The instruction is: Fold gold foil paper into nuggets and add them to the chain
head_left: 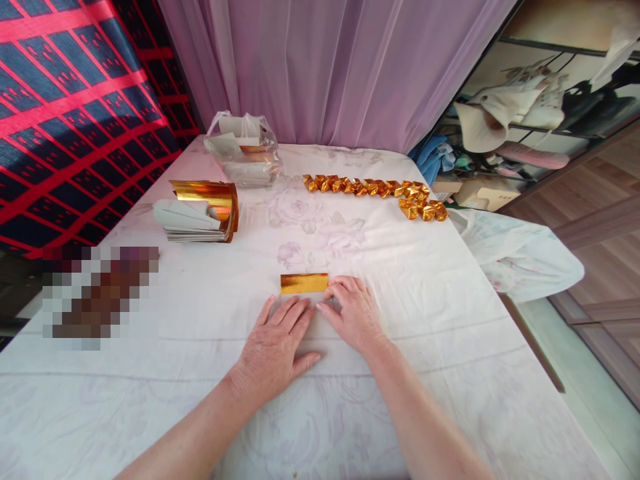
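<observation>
Seen from above, a cloth-covered worktop (200,347) with two bare hands resting near its middle. Far to the left of the hands is a blurred, pixelated patch whose contents cannot be made out. Beyond them and to the left sits a stack of gold-faced paper sheets (197,212), its top sheets curling up, and behind that a clear plastic bag (245,150) whose contents are hard to tell.

The left hand (273,347) lies flat, palm down, fingers spread, gripping nothing. Just past its fingertips lies a folded gold foil paper strip (304,283). The right hand (353,313) is also open and flat, its fingertips touching the strip's right end and pressing rather than grasping.

The strip looks very light, thin and slippery, and likely creases and tears easily; it is probably best pinched at its short ends or along an edge. Whatever lies beneath the palms is hidden.

Beyond the right hand runs a row of small folded gold pieces (373,188).
</observation>
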A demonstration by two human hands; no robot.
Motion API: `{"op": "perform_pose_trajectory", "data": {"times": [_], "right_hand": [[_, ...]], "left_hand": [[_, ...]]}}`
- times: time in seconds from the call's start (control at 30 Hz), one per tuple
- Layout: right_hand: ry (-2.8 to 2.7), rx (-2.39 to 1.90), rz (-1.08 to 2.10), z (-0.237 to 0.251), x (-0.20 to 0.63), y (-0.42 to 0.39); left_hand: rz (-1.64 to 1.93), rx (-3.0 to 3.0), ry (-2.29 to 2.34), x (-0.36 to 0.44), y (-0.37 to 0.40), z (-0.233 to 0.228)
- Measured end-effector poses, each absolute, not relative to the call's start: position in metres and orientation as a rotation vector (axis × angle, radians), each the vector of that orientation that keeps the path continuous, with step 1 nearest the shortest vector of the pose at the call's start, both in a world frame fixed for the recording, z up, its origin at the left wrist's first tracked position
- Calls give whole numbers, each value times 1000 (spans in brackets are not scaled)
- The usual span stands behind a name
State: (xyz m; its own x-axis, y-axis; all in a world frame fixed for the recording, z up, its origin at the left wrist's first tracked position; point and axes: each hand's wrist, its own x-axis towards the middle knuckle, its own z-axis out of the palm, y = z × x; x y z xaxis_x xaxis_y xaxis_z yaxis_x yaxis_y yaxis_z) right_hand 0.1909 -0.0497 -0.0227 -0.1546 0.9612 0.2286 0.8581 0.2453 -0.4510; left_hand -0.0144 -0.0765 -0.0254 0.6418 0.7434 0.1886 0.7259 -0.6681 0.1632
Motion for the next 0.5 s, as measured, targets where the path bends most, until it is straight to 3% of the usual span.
{"op": "perform_pose_trajectory", "data": {"times": [0.5], "right_hand": [[-2097,-1643,320,-31,197,-47]], "left_hand": [[304,2840,1293,-31,-73,-13]]}}
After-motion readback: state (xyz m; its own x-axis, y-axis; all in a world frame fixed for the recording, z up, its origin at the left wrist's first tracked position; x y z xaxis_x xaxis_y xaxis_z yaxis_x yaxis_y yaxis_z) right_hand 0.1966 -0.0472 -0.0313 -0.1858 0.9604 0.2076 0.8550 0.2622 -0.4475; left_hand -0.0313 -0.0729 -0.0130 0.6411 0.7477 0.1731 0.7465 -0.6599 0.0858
